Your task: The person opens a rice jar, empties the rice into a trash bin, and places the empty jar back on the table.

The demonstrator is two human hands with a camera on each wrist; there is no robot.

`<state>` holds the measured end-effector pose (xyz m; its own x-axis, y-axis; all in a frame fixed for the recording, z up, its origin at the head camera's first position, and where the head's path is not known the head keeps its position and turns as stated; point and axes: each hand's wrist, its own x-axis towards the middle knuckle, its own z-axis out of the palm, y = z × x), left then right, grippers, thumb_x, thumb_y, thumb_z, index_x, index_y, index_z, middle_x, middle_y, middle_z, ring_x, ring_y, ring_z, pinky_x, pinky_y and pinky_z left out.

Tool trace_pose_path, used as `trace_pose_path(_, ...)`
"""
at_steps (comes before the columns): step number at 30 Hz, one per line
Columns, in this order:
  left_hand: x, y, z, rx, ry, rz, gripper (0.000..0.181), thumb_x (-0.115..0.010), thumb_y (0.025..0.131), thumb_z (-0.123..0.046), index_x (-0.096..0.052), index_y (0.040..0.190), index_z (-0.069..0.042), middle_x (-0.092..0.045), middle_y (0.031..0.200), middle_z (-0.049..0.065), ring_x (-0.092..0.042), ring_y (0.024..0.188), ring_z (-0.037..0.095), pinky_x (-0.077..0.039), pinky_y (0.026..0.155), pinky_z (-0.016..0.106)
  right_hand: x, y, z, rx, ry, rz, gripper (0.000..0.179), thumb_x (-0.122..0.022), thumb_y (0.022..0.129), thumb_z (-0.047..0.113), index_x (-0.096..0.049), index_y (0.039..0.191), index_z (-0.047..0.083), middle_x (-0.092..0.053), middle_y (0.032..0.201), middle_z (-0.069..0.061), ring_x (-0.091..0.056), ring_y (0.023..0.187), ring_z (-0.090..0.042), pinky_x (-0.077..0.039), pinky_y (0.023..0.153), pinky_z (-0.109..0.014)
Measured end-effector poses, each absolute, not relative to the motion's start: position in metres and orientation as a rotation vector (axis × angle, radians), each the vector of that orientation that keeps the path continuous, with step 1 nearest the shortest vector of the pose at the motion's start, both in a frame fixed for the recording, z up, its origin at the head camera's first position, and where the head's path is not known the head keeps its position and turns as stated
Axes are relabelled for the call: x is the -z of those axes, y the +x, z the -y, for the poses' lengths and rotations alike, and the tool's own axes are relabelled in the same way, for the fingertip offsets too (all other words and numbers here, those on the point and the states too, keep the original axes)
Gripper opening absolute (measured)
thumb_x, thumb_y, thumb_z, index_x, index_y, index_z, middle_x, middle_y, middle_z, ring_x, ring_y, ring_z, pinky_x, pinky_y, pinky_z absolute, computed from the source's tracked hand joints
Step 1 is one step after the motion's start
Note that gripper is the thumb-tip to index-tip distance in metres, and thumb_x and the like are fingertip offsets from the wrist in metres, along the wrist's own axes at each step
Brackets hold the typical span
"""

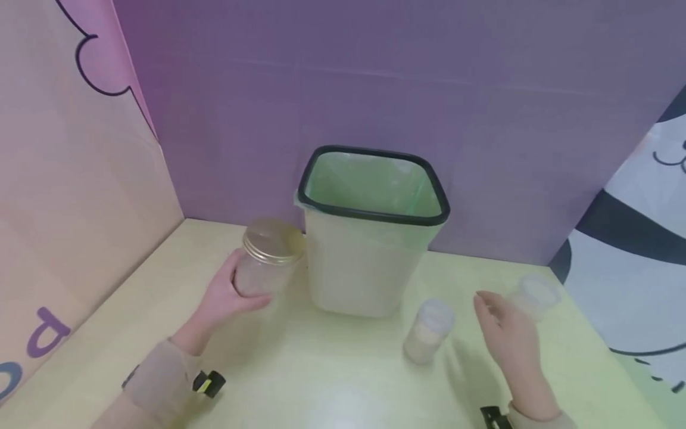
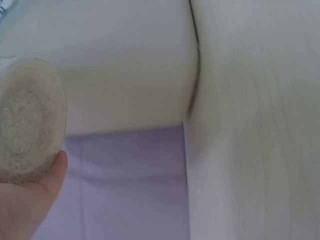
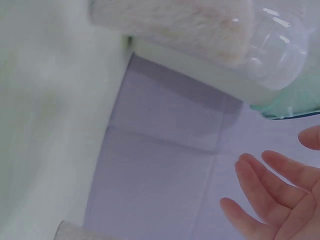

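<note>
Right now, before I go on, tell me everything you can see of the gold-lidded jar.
The jar is a wide, clear-looking cylinder with a metallic-looking gold lid on top, somewhat blurred. Pale, grainy contents show through its round base. The left hand grips its side, holding it above the table; it seems tilted slightly. It is just left of the bin; whether they touch, I cannot tell.

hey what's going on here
A person's left hand holds a gold-lidded jar off the table, just left of a lined bin. Their right hand is open and holds nothing. A clear container with pale contents stands on the table between that hand and the bin; another container, blurred, shows just beyond the right hand.
</note>
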<state>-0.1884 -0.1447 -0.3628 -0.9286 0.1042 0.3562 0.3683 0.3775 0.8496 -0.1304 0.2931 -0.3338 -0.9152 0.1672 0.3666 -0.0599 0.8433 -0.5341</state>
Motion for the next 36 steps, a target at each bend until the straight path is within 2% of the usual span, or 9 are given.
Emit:
trace_pose_path(7, 0.361, -0.173, 0.126, 1.559, -0.524, 2.354, 0.087, -0.085, 0.060, -0.007, -0.042, 0.135, -0.005, -0.056, 0.122, 0.017, -0.052, 0.103, 0.031, -0.045, 0.086, 0.045, 0.325, -0.128, -0.276, -0.858, -0.027, 2.496, 0.034, -0.049, 0.098, 0.022, -0.059, 0.120, -0.001, -0.062, 0.119, -0.024, -0.061, 0.102, -0.040, -0.051, 0.085, -0.054)
trace_pose_path(8, 0.361, -0.171, 0.124, 1.556, -0.534, 2.351, 0.087, -0.085, 0.059, -0.008, -0.043, 0.134, -0.005, -0.056, 0.121, 0.017, -0.053, 0.103, 0.031, -0.045, 0.085, 0.045, 0.323, -0.127, -0.273, -0.855, -0.027, 2.480, 0.032, -0.051, 0.097, 0.021, -0.061, 0.119, -0.001, -0.064, 0.116, -0.023, -0.063, 0.100, -0.038, -0.053, 0.083, -0.049)
trace_pose_path(11, 0.361, -0.165, 0.117, 1.525, -0.563, 2.353, 0.089, -0.087, 0.056, -0.011, -0.044, 0.134, -0.007, -0.057, 0.121, 0.016, -0.054, 0.104, 0.032, -0.046, 0.085, 0.047, 0.320, -0.127, -0.264, -0.844, 0.013, 2.422, 0.026, -0.056, 0.093, 0.015, -0.065, 0.113, 0.000, -0.068, 0.106, -0.021, -0.065, 0.084, -0.016, -0.056, 0.073, -0.027)
trace_pose_path(13, 0.361, -0.162, 0.113, 1.505, -0.599, 2.341, 0.090, -0.089, 0.054, -0.012, -0.045, 0.133, -0.008, -0.058, 0.121, 0.015, -0.055, 0.105, 0.032, -0.046, 0.086, 0.048, 0.319, -0.127, -0.259, -0.849, 0.084, 2.365, 0.022, -0.060, 0.090, 0.008, -0.067, 0.109, 0.000, -0.069, 0.099, -0.019, -0.057, 0.079, 0.001, -0.049, 0.067, -0.011)
trace_pose_path(14, 0.362, -0.161, 0.110, 1.484, -0.622, 2.336, 0.090, -0.089, 0.053, -0.013, -0.045, 0.132, -0.008, -0.058, 0.121, 0.014, -0.055, 0.105, 0.031, -0.047, 0.086, 0.049, 0.318, -0.127, -0.256, -0.854, 0.128, 2.336, 0.022, -0.061, 0.088, 0.005, -0.067, 0.108, -0.001, -0.069, 0.097, -0.019, -0.052, 0.078, 0.008, -0.045, 0.066, -0.006)
trace_pose_path(16, 0.362, -0.159, 0.105, 1.450, -0.672, 2.321, 0.091, -0.090, 0.051, -0.014, -0.046, 0.130, -0.008, -0.059, 0.120, 0.012, -0.056, 0.105, 0.030, -0.048, 0.086, 0.049, 0.317, -0.128, -0.252, -0.886, 0.231, 2.276, 0.023, -0.062, 0.085, -0.001, -0.067, 0.106, -0.004, -0.068, 0.097, -0.021, -0.046, 0.078, 0.016, -0.042, 0.067, -0.002)
trace_pose_path(23, 0.361, -0.150, 0.089, 1.390, -0.798, 2.281, 0.092, -0.090, 0.047, -0.017, -0.047, 0.129, -0.009, -0.060, 0.118, 0.006, -0.058, 0.102, 0.023, -0.051, 0.086, 0.046, 0.314, -0.127, -0.235, -0.935, 0.416, 2.164, 0.026, -0.062, 0.079, -0.011, -0.066, 0.105, -0.006, -0.067, 0.096, -0.022, -0.049, 0.080, 0.015, -0.044, 0.071, -0.002)
trace_pose_path(32, 0.362, -0.148, 0.070, 1.408, -0.901, 2.244, 0.094, -0.090, 0.046, -0.016, -0.047, 0.130, -0.012, -0.059, 0.122, 0.003, -0.057, 0.107, 0.020, -0.051, 0.090, 0.045, 0.316, -0.125, -0.215, -0.990, 0.451, 2.234, 0.029, -0.064, 0.081, -0.006, -0.066, 0.109, -0.001, -0.068, 0.099, -0.017, -0.055, 0.071, 0.006, -0.046, 0.065, -0.007)
trace_pose_path(36, 0.360, -0.148, 0.062, 1.409, -0.908, 2.236, 0.094, -0.090, 0.045, -0.017, -0.048, 0.130, -0.013, -0.057, 0.124, 0.003, -0.055, 0.109, 0.019, -0.050, 0.091, 0.045, 0.315, -0.123, -0.205, -1.016, 0.483, 2.262, 0.031, -0.065, 0.081, -0.004, -0.065, 0.112, 0.000, -0.067, 0.093, -0.012, -0.054, 0.068, 0.004, -0.048, 0.061, -0.014)
